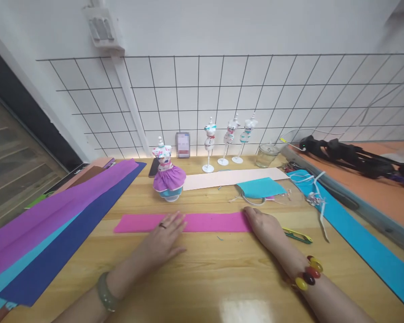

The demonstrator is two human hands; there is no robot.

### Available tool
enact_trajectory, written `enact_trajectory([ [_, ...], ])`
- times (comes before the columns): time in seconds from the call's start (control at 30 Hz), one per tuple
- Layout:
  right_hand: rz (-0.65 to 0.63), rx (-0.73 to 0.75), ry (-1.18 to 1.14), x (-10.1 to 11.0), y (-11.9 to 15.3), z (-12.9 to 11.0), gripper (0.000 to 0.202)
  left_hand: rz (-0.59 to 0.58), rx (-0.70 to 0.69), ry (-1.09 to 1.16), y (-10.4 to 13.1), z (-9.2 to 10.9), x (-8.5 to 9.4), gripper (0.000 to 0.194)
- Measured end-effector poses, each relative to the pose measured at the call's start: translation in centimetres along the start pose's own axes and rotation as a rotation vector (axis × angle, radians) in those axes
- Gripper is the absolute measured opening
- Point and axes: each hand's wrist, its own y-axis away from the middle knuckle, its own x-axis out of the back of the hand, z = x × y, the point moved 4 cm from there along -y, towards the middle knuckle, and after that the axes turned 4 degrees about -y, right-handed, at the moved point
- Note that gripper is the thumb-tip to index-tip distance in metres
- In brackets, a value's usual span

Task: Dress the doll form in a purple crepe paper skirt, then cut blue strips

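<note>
A bright pink strip lies crosswise on the wooden table. My left hand rests on its left half, fingers spread flat, thumb on the wood. At the strip's right end is my right hand, its fingers closed around or over that end; the fingertips are hidden. Just right of this hand lie small yellow-green snips. Behind the strip stands a small mannequin in a purple skirt.
Purple and navy strips lie at left, a blue strip at right. Behind are a pale strip, turquoise cloth, three bare mannequins, a phone and a glass.
</note>
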Motion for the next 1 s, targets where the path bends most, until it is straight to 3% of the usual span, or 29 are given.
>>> enact_trajectory([
  [0.1,0.009,0.004,-0.010,0.2,0.1,-0.1,0.021,-0.092,-0.071,0.077,-2.3,3.2,-0.7,0.073],
  [0.2,0.021,0.009,-0.023,0.4,0.1,-0.2,0.021,-0.140,-0.093,0.130,-3.7,4.8,-1.1,0.079],
  [0.4,0.084,0.001,-0.056,0.2,0.2,0.2,0.022,-0.198,-0.064,0.132,-4.2,5.1,-1.8,0.075],
  [0.53,0.202,-0.008,-0.062,0.9,0.5,0.2,0.028,-0.180,-0.076,0.113,-4.3,5.0,-1.7,0.070],
  [0.6,0.298,0.112,-0.092,1.7,0.9,-1.0,0.030,-0.174,-0.084,0.119,-4.3,5.0,-1.7,0.068],
  [0.67,0.329,0.326,-0.158,2.2,1.5,-3.2,0.032,-0.157,-0.091,0.121,-4.2,5.0,-1.9,0.068],
  [0.73,0.246,0.492,-0.218,2.2,2.2,-5.5,0.038,-0.120,-0.091,0.116,-4.1,5.0,-2.2,0.069],
  [0.8,0.133,0.567,-0.251,1.7,2.7,-7.2,0.047,-0.088,-0.089,0.108,-4.0,4.9,-2.4,0.070],
  [1.0,-0.047,0.529,-0.296,0.1,2.8,-7.7,0.058,-0.075,-0.100,0.108,-4.2,5.0,-2.4,0.070],
])
